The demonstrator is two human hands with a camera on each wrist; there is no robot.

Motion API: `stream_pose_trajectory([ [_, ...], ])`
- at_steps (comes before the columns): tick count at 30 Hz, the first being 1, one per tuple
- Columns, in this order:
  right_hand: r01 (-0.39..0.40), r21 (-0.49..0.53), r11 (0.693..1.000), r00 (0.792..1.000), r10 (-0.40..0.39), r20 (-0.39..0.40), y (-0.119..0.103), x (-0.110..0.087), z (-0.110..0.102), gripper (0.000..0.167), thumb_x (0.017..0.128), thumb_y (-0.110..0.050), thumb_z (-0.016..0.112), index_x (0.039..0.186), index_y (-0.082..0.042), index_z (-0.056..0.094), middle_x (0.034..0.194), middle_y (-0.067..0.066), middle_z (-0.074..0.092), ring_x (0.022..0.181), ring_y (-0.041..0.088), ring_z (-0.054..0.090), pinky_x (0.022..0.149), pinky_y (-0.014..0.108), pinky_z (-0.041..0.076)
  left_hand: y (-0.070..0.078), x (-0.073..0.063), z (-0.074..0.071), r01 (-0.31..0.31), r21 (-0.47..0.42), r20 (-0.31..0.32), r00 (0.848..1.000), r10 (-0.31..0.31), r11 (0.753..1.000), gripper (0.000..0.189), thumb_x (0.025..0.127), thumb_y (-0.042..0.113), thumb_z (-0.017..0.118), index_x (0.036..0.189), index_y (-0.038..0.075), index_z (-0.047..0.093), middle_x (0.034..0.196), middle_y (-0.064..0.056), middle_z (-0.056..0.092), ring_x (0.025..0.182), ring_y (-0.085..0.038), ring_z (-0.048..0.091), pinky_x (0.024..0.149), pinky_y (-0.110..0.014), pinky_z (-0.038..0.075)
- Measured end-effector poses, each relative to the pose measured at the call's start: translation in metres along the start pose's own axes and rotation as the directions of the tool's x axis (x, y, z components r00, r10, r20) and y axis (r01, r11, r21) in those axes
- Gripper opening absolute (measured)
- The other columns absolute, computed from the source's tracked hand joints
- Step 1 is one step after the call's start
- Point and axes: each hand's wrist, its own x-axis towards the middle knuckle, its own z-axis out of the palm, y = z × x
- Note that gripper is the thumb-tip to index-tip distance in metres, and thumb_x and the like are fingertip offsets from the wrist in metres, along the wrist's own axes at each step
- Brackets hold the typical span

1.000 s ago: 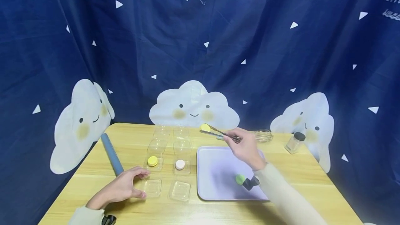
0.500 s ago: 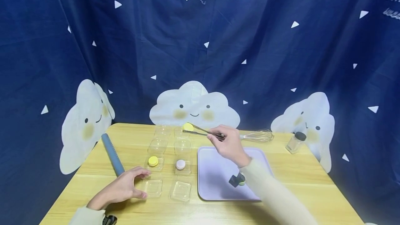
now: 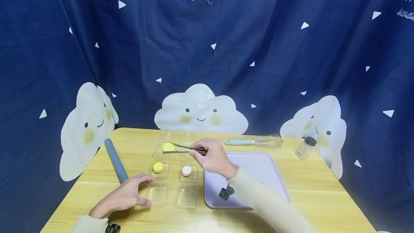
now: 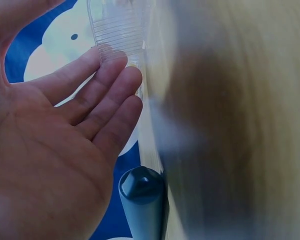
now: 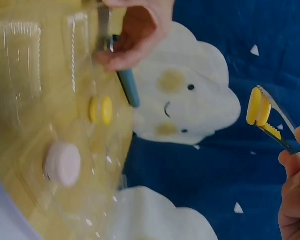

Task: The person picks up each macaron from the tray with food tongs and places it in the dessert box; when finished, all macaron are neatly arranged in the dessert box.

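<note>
My right hand (image 3: 213,156) grips a pair of metal tongs (image 3: 181,151), whose toothed tips clasp a yellow macaron (image 5: 259,107) in the air. In the head view it overlaps the raised lid of the left box. Below it, a second yellow macaron (image 3: 157,167) sits in a clear plastic box, and a pale pink macaron (image 3: 186,170) lies in the one to its right. My left hand (image 3: 129,193) rests low at the left side of an unfilled clear box (image 3: 158,195), thumb and fingers spread apart. In the left wrist view the fingertips (image 4: 115,59) are right at its ribbed edge.
Another clear box (image 3: 186,197) stands at the front, with more clear plastic behind. A lilac tray (image 3: 258,159) lies under my right forearm. Behind it is a whisk (image 3: 258,141); a black-lidded jar (image 3: 305,148) is far right. A long blue-grey bar (image 3: 115,161) lies at left.
My right hand has carried the tongs and yellow macaron leftward, from behind the tray to over the left boxes, and somewhat lower. The whisk's handle has come into sight. My left hand stays put.
</note>
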Motion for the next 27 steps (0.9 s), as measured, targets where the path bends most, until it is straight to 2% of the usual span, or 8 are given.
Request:
stream_pose_trajectory([
  [8,0.032,-0.013,0.999,0.994,-0.031,0.102,-0.011,0.001,0.025,0.008,0.083,-0.01,0.079,0.09,-0.007,0.079,0.082,0.003,0.077,0.071,0.007,0.069,0.066,0.007,0.053,0.002,0.001,0.0,-0.005,0.029,-0.005,1.0,0.005,1.0,0.072,0.071,0.043,0.088,0.13,0.01,0.063,0.124,-0.001,0.069,0.113,-0.028,0.065,0.098,-0.04,0.057],
  [12,0.028,-0.008,1.0,0.985,-0.026,0.171,-0.015,0.0,0.034,0.006,0.085,-0.011,0.077,0.089,-0.008,0.079,0.08,0.002,0.075,0.067,0.0,0.062,0.062,0.004,0.049,0.002,0.001,-0.002,-0.011,0.047,-0.012,1.0,0.012,0.999,0.073,0.071,0.045,0.087,0.131,0.01,0.063,0.124,-0.001,0.069,0.112,-0.027,0.066,0.098,-0.04,0.057],
  [17,0.019,-0.029,0.999,0.961,-0.01,0.278,-0.02,-0.003,0.045,0.008,0.086,-0.014,0.076,0.09,-0.008,0.079,0.08,0.0,0.075,0.066,-0.005,0.058,0.062,0.002,0.046,0.002,0.001,-0.001,-0.014,0.052,-0.013,1.0,0.015,0.999,0.075,0.071,0.044,0.088,0.132,0.008,0.062,0.124,-0.002,0.069,0.114,-0.029,0.067,0.1,-0.044,0.056],
  [23,-0.03,-0.063,0.998,0.918,0.052,0.392,-0.02,-0.013,0.058,0.007,0.086,-0.017,0.076,0.089,-0.011,0.079,0.08,-0.002,0.075,0.065,-0.009,0.053,0.058,0.0,0.044,0.003,-0.001,0.0,0.005,0.048,-0.022,1.0,-0.004,0.999,0.083,0.067,0.045,0.089,0.135,0.005,0.061,0.132,-0.012,0.066,0.125,-0.042,0.06,0.107,-0.064,0.045],
  [27,-0.009,-0.09,0.996,0.901,0.047,0.431,-0.017,-0.021,0.065,0.006,0.085,-0.017,0.077,0.088,-0.013,0.079,0.078,-0.005,0.075,0.06,-0.011,0.047,0.053,0.001,0.04,0.004,-0.001,0.001,0.002,0.072,-0.027,1.0,0.0,0.997,0.082,0.067,0.044,0.09,0.134,0.005,0.062,0.132,-0.008,0.066,0.125,-0.038,0.061,0.107,-0.063,0.046],
])
